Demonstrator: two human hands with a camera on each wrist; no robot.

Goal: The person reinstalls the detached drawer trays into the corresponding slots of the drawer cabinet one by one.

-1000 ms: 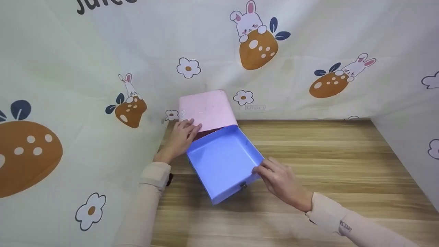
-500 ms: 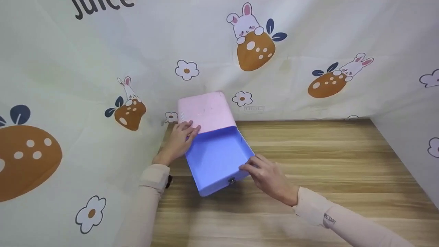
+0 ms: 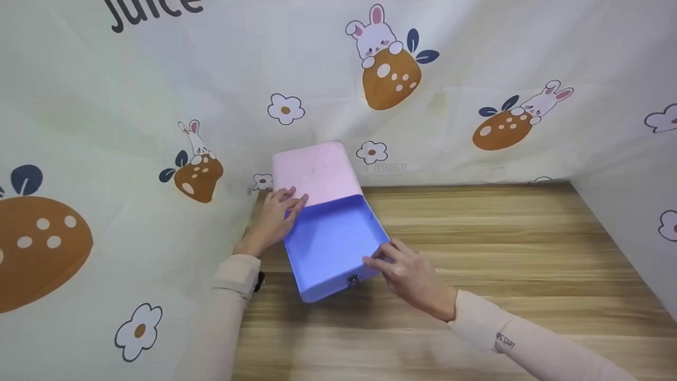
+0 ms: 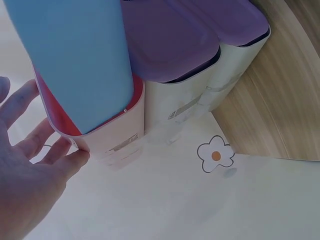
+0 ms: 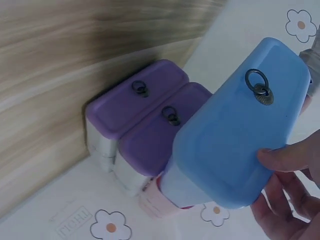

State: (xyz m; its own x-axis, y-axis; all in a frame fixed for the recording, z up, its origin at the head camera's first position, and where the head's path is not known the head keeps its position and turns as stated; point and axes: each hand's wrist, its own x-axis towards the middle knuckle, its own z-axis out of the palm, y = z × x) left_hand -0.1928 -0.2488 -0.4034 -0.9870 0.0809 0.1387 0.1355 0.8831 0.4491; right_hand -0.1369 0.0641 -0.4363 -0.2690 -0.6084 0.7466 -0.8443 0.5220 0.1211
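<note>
A pink drawer casing point(image 3: 317, 172) sits on top of the stack, with a blue drawer point(image 3: 333, 238) sticking well out of its front. My left hand point(image 3: 272, 219) grips the casing near its front left edge. In the left wrist view, the thumb and fingers of that hand point(image 4: 35, 150) lie round the casing's side. My right hand point(image 3: 415, 272) pinches the blue drawer at its front right corner. The right wrist view shows the thumb on the drawer's front, beside a dark metal ring pull point(image 5: 257, 82). Inside, the blue drawer holds nothing.
Beneath the pink casing stand two white casings point(image 4: 175, 100) with purple drawers point(image 5: 150, 95), each with a ring pull. The wood-grain table point(image 3: 476, 254) spreads to the right. A printed cloth wall point(image 3: 449, 132) stands behind, and another on the left stands close to my left arm.
The blue drawer has moved left and back, and its rear end has gone into the pink casing, covering the gap there. My right hand moved with it; my left stayed on the casing.
</note>
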